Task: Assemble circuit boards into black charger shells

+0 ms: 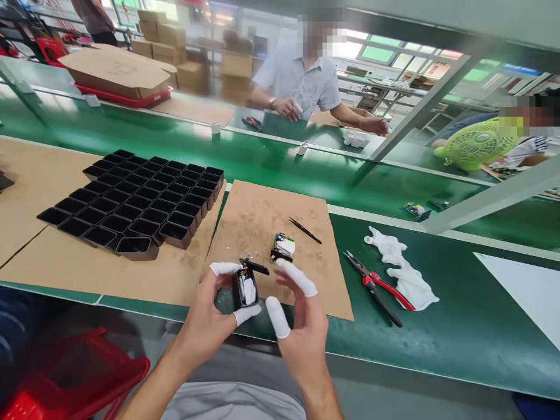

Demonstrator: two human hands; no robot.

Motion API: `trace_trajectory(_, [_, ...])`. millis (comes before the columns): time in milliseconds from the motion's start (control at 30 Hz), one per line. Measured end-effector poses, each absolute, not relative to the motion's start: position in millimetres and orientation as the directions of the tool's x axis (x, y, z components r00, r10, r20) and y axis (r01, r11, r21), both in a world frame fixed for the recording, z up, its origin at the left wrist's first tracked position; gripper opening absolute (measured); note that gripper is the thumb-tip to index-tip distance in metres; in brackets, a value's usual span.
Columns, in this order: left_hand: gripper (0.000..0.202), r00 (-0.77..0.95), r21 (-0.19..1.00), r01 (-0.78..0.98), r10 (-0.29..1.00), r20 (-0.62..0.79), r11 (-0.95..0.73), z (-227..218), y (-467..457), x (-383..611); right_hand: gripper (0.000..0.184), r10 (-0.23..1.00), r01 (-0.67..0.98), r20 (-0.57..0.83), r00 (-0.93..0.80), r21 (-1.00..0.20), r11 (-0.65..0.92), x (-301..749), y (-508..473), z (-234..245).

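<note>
Between the thumb and fingers of my left hand point(203, 315) is a small black plastic case point(246, 290), its open side facing me. White material and some parts show inside it, and a black end piece point(256, 266) sticks out at its top. To the right, my right hand point(301, 315) is apart from the case, with thumb and fingers spread. White finger cots cover the thumb and forefinger of both hands. Just beyond lies a circuit board point(283, 246) with white material on it, on a cardboard sheet point(280, 204). Black tweezers point(305, 230) rest on the same sheet.
Many black open cases point(144, 198) stand in rows at left. Red-and-black pliers point(374, 286) and white cloth gloves point(406, 271) lie at right. Past a green conveyor belt point(262, 157), a person point(301, 81) works; a slanted metal post point(429, 105) rises at right. A red stool point(87, 373) stands lower left.
</note>
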State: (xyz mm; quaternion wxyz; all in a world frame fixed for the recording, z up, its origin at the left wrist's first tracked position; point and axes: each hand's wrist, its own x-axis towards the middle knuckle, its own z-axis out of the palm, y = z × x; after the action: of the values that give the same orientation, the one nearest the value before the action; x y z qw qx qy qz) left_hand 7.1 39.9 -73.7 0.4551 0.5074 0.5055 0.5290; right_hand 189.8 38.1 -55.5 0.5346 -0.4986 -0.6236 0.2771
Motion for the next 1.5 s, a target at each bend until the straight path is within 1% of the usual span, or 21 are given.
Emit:
trace_trajectory(67, [0.056, -0.030, 0.994, 0.072, 0.996, 0.083, -0.081, -71.8, 42.3, 6.4, 0.050, 0.951, 0.297, 0.307, -0.033, -0.906, 0.303, 201.8, 49.6, -49.3])
trace_trajectory(133, [0.054, -0.011, 0.988, 0.121, 0.995, 0.098, -0.096, -70.4, 43.1, 7.0, 0.038, 0.955, 0.260, 0.273, -0.116, -0.920, 0.294, 207.3, 58.0, -44.1])
trace_trajectory(200, [0.054, -0.008, 0.981, 0.164, 0.994, 0.107, -0.105, -69.6, 42.9, 8.7, 0.028, 0.945, 0.248, 0.300, -0.130, -0.913, 0.324, 204.9, 60.9, -41.6])
trace_trajectory(300, [0.056, -0.050, 0.969, 0.218, 0.991, 0.126, -0.112, -70.0, 42.3, 12.1, 0.022, 0.927, 0.269, 0.368, -0.069, -0.888, 0.372, 191.7, 57.3, -41.1])
trace_trajectory(400, [0.055, -0.115, 0.949, 0.290, 0.980, 0.163, -0.124, -72.8, 41.9, 15.8, 0.021, 0.908, 0.332, 0.418, -0.031, -0.852, 0.404, 179.7, 51.2, -39.8])
trace_trajectory(467, [0.053, -0.153, 0.925, 0.350, 0.965, 0.214, -0.149, -75.1, 41.4, 18.7, 0.024, 0.892, 0.382, 0.451, -0.035, -0.818, 0.430, 176.7, 47.6, -37.4])
trace_trajectory(600, [0.049, -0.195, 0.872, 0.449, 0.932, 0.307, -0.193, -75.9, 39.9, 24.7, 0.038, 0.873, 0.443, 0.481, -0.078, -0.768, 0.463, 179.0, 40.3, -31.1])
trace_trajectory(733, [0.048, -0.223, 0.856, 0.480, 0.917, 0.330, -0.191, -73.7, 38.5, 28.0, 0.049, 0.859, 0.506, 0.490, -0.147, -0.709, 0.491, 181.2, 33.5, -28.1])
trace_trajectory(833, [0.051, -0.222, 0.856, 0.492, 0.927, 0.303, -0.162, -74.4, 37.7, 27.9, 0.053, 0.840, 0.533, 0.508, -0.188, -0.666, 0.522, 181.0, 31.2, -29.0])
trace_trajectory(967, [0.049, -0.209, 0.854, 0.491, 0.927, 0.310, -0.175, -77.3, 37.6, 26.3, 0.050, 0.816, 0.551, 0.533, -0.225, -0.621, 0.557, 178.9, 32.1, -29.5])
trace_trajectory(1067, [0.045, -0.198, 0.844, 0.493, 0.918, 0.343, -0.209, -78.6, 37.9, 25.0, 0.045, 0.816, 0.575, 0.521, -0.252, -0.598, 0.559, 176.1, 32.0, -27.2])
trace_trajectory(1167, [0.042, -0.200, 0.844, 0.500, 0.922, 0.332, -0.195, -78.2, 37.8, 25.1, 0.039, 0.815, 0.617, 0.512, -0.271, -0.558, 0.556, 173.1, 29.8, -24.3])
trace_trajectory(1367, [0.032, -0.253, 0.864, 0.477, 0.916, 0.310, -0.160, -76.3, 36.6, 29.5, 0.028, 0.752, 0.682, 0.529, -0.392, -0.382, 0.624, 173.3, 28.9, -24.0])
trace_trajectory(1433, [0.032, -0.256, 0.880, 0.455, 0.927, 0.275, -0.136, -76.3, 36.4, 28.0, 0.028, 0.720, 0.677, 0.534, -0.443, -0.328, 0.659, 176.4, 30.6, -26.8])
trace_trajectory(1500, [0.035, -0.223, 0.899, 0.425, 0.951, 0.214, -0.103, -76.5, 36.4, 22.9, 0.032, 0.695, 0.674, 0.543, -0.472, -0.285, 0.681, 180.6, 31.5, -31.8])
